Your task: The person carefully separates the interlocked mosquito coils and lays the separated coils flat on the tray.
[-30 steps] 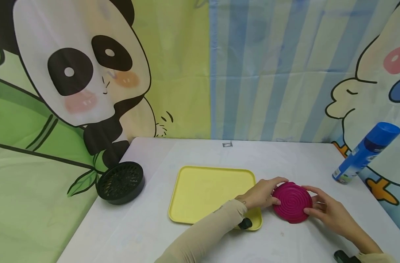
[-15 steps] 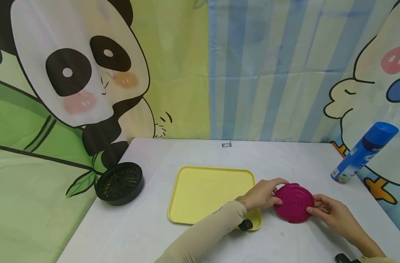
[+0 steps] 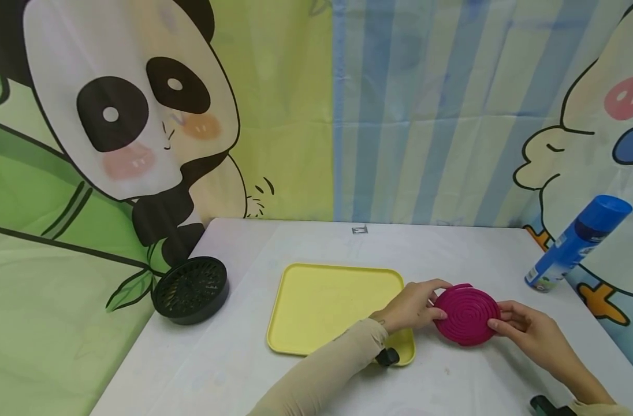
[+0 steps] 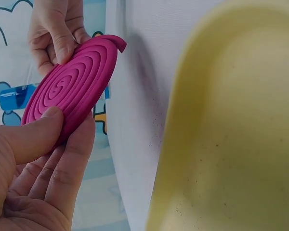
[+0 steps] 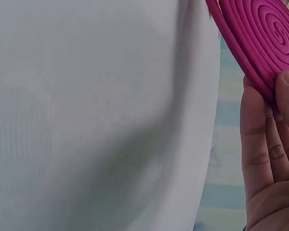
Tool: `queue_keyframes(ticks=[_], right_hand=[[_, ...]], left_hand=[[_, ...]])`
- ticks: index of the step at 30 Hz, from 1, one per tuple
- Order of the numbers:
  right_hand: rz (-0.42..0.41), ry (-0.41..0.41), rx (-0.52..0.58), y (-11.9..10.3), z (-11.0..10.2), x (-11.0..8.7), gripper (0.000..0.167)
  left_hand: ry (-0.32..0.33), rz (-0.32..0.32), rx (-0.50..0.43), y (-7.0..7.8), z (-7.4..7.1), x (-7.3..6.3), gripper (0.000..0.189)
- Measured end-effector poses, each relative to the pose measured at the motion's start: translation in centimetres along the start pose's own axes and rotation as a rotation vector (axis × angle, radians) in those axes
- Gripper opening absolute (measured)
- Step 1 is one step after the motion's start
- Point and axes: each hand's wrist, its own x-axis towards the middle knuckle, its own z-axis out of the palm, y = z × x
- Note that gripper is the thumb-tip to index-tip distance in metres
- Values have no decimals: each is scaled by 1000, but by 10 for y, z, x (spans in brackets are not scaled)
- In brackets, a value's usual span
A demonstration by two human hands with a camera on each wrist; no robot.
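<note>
A magenta spiral disc [image 3: 466, 315], like a strip coiled flat, is held between my two hands above the table's right part. My left hand [image 3: 414, 306] pinches its left edge, the thumb on the spiral face and fingers behind, as the left wrist view shows. From the other side my right hand [image 3: 535, 335] pinches the right edge between thumb and fingers. In the left wrist view the disc [image 4: 72, 82] stands tilted, and a short end of the coil sticks out at its rim. A shadow lies on the table beneath.
A yellow tray [image 3: 332, 306] lies on the white table [image 3: 254, 242], partly under my left forearm. The black round perforated dish [image 3: 190, 289] sits at the left edge. At the right edge stands a blue spray can [image 3: 576, 245]. Printed curtains [image 3: 280, 115] hang behind.
The disc has shifted a little right and then up. My right hand has slid from the upper right rim to the right edge, its fingers closer together. The left hand keeps its grip.
</note>
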Motion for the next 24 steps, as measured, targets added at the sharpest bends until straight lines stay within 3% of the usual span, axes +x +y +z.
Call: queue_keyframes(ticks=[18,24], right_hand=[[-116,99,-1,-23,9,4,43],[-145,111,11,-27,11,5,40]], left_hand=[[93,-9,-146,-9,-18,-9,32],[110,-4,-146,-10,-21,-13,26]])
